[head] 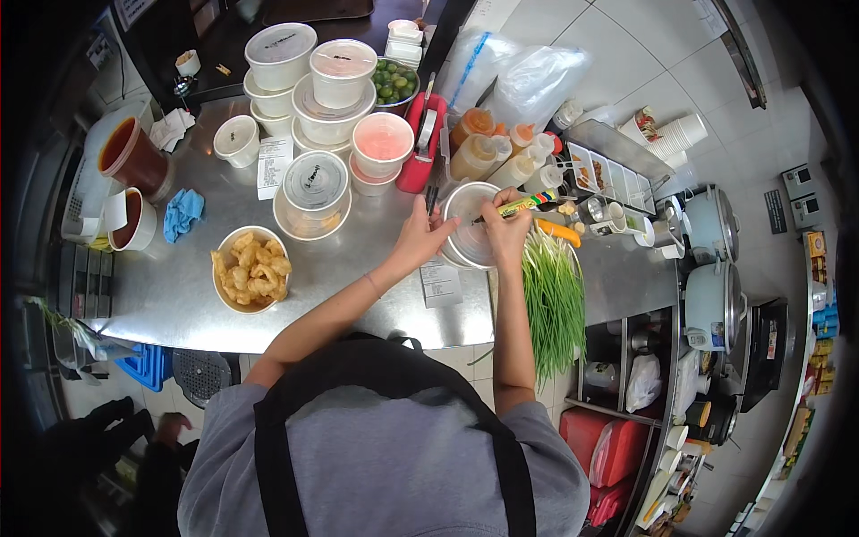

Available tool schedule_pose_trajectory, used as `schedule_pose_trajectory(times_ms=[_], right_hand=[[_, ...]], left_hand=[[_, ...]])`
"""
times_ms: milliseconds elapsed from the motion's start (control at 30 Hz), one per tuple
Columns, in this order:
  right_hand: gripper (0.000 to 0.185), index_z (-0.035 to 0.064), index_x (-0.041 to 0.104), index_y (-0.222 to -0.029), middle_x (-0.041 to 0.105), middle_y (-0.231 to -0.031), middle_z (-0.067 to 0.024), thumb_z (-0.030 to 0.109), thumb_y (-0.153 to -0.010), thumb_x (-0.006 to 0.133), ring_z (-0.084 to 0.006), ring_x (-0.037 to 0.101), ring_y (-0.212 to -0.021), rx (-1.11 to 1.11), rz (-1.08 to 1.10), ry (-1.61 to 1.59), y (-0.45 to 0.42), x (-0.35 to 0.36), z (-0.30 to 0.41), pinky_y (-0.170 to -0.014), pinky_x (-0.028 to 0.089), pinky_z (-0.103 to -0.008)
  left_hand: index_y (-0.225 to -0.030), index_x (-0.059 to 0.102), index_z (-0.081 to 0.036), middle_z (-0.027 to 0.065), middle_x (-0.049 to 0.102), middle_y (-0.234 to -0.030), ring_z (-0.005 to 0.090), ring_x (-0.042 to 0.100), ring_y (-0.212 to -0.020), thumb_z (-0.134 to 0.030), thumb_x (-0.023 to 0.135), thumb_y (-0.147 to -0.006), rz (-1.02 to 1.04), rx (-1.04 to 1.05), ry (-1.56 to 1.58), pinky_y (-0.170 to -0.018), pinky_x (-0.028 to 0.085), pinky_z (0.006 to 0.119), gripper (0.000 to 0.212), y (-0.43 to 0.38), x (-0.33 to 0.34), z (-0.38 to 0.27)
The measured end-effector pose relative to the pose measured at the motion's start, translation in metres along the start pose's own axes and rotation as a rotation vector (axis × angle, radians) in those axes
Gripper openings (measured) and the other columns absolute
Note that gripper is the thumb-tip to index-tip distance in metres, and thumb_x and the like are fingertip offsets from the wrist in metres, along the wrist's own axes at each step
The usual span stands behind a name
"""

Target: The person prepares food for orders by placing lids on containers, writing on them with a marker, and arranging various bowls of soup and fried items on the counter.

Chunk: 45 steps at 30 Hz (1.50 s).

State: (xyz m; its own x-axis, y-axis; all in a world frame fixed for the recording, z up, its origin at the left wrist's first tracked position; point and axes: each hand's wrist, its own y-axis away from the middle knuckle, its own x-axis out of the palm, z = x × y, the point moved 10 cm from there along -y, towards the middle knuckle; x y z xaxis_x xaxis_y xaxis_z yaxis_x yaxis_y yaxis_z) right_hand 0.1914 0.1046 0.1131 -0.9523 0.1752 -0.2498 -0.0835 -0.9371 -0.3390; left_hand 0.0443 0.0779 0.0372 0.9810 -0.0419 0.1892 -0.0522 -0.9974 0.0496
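My right hand grips a yellow marker, its dark tip at the clear lid of a round takeout container. Between the fingers of my left hand is a small black cap, and the thumb rests on the lid's left edge. Just below the container, a printed receipt lies on the steel counter. A bundle of green garlic chives lies beside my right forearm. An orange-handled tool shows above the chives, partly hidden.
Lidded containers stand stacked at the back, beside a red tape dispenser and sauce bottles. A bowl of fried crackling-like pieces sits at the left. Near a blue cloth is a red-sauce tub. Another person's hand shows lower left.
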Motion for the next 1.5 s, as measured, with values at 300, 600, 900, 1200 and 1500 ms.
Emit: schedule_pose_trajectory(times_ms=[300,600,900,1200,1500], right_hand=[[0.020,0.0039,0.044,-0.062,0.043,-0.054,0.0022,0.001,-0.071,0.061,-0.0049,0.040,-0.049,0.030,-0.016,-0.017,0.000,-0.002,0.006,-0.046,0.032,-0.0217],[0.020,0.0032,0.044,-0.060,0.043,-0.054,0.0011,0.001,-0.070,0.061,-0.0051,0.040,-0.051,0.000,-0.003,0.025,-0.001,-0.001,0.002,-0.047,0.033,-0.0223],[0.021,0.0063,0.044,-0.063,0.044,-0.055,0.0040,0.001,-0.074,0.061,-0.0034,0.039,-0.048,0.088,-0.013,-0.084,-0.003,-0.012,-0.009,-0.043,0.030,-0.0196],[0.020,0.0042,0.044,-0.061,0.041,-0.055,0.0036,0.000,-0.070,0.062,-0.0035,0.037,-0.052,0.035,-0.017,0.023,-0.003,-0.016,-0.010,-0.048,0.031,-0.0197],[0.019,0.0040,0.045,-0.060,0.042,-0.053,0.0044,0.000,-0.069,0.061,-0.0032,0.038,-0.050,0.008,-0.039,0.043,-0.005,-0.019,-0.003,-0.046,0.030,-0.0198]], left_hand=[[-0.086,0.029,-0.007,0.0018,0.045,-0.060,0.0080,0.047,-0.047,-0.021,0.065,-0.080,-0.007,0.006,-0.014,-0.039,0.040,0.024,0.039,0.000,0.000,0.001],[-0.086,0.028,-0.007,0.0012,0.045,-0.059,0.0074,0.047,-0.047,-0.021,0.065,-0.080,-0.007,-0.010,-0.006,-0.038,0.040,0.024,0.040,0.001,0.000,0.001],[-0.085,0.029,-0.007,0.0009,0.045,-0.060,0.0071,0.047,-0.047,-0.021,0.065,-0.080,-0.003,-0.001,-0.027,-0.038,0.040,0.024,0.039,0.002,-0.001,0.000],[-0.084,0.031,-0.006,0.0006,0.044,-0.061,0.0076,0.042,-0.051,-0.024,0.067,-0.078,-0.046,0.030,-0.069,-0.045,0.037,0.024,0.041,-0.001,-0.004,0.006],[-0.084,0.033,-0.005,0.0013,0.044,-0.063,0.0079,0.042,-0.057,-0.026,0.069,-0.077,-0.068,0.063,-0.133,-0.051,0.039,0.025,0.042,-0.001,-0.007,0.003]])
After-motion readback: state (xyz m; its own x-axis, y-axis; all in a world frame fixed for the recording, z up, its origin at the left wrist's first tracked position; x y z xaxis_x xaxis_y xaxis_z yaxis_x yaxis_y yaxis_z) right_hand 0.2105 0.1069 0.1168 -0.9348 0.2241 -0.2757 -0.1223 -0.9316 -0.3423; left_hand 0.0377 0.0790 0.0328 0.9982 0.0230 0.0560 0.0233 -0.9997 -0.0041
